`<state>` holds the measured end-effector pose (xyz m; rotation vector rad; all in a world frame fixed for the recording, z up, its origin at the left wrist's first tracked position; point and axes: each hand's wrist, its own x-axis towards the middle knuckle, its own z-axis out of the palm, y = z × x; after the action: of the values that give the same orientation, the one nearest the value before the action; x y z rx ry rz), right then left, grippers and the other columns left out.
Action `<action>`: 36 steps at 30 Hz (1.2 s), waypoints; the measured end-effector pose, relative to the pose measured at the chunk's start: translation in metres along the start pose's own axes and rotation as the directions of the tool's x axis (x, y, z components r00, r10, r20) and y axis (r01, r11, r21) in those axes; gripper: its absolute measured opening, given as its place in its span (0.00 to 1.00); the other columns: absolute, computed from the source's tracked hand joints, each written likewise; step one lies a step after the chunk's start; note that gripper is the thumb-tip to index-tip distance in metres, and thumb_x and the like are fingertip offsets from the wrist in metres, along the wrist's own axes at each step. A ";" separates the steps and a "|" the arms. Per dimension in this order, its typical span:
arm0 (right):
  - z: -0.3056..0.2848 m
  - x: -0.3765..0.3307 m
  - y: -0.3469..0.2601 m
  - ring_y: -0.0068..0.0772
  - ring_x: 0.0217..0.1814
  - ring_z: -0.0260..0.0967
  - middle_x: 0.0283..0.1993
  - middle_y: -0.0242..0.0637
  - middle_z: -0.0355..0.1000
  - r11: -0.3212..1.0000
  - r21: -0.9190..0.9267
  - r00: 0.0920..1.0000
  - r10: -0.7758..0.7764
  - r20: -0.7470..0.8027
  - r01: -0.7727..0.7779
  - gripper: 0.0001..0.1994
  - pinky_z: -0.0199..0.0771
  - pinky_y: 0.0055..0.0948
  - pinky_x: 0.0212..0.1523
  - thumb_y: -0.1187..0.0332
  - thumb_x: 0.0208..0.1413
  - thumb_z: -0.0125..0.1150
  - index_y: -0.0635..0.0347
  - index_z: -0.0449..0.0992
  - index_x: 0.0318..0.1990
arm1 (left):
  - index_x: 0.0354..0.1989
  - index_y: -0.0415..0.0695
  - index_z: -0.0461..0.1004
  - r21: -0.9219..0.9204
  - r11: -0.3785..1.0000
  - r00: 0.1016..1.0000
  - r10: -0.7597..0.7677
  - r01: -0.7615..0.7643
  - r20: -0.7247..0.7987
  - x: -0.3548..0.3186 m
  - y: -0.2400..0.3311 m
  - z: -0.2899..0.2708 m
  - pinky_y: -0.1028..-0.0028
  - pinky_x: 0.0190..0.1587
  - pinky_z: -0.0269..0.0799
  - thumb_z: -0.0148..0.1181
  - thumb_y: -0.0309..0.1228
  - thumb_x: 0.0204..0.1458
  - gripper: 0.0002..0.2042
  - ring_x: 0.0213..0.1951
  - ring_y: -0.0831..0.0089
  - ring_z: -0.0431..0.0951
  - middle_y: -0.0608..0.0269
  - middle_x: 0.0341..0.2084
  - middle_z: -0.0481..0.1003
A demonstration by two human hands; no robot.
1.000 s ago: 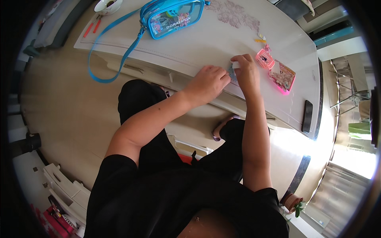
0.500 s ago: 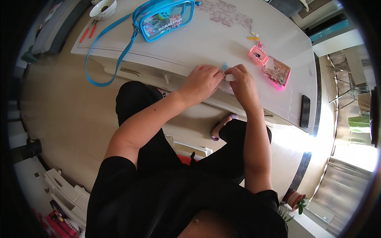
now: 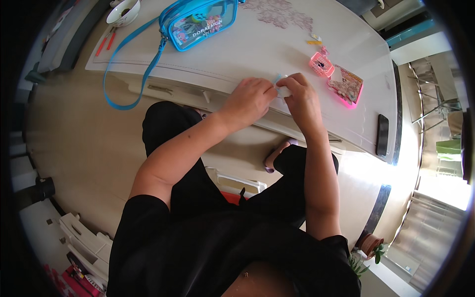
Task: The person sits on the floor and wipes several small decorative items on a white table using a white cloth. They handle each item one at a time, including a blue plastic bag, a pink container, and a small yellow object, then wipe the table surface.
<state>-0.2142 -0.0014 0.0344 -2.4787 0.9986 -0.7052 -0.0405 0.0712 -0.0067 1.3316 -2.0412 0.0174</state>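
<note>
- In the head view, slants the left forearm up and rightward, elbow bent outward, with the left hand palm-down and fingers curled; cannot tell whether grasping anything there.
- Points the right forearm almost straight ahead, angles the right hand inward and pinches a small white piece between thumb and fingers.
- Holds that piece between both hands, at the near edge of a glossy white table, beside a small pale-blue piece partly hidden just beyond the fingertips.
- Has a pink lattice plastic basket beyond the right hand, a clear-fronted blue pouch beyond the left.
</note>
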 end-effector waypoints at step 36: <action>-0.040 -0.034 0.021 0.45 0.44 0.75 0.43 0.37 0.75 0.980 0.098 0.959 0.144 0.246 -0.172 0.17 0.75 0.38 0.42 0.85 0.44 0.62 0.55 0.81 0.41 | 0.51 0.42 0.75 0.027 1.000 1.000 0.011 -0.011 -0.007 0.000 0.004 0.009 0.60 0.58 0.69 0.74 0.31 0.42 0.24 0.53 0.58 0.73 0.60 0.53 0.67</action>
<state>-0.2696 0.0030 0.0454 -2.2840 1.0177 -0.3930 -0.0485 0.0697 -0.0127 1.3351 -2.0486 0.0549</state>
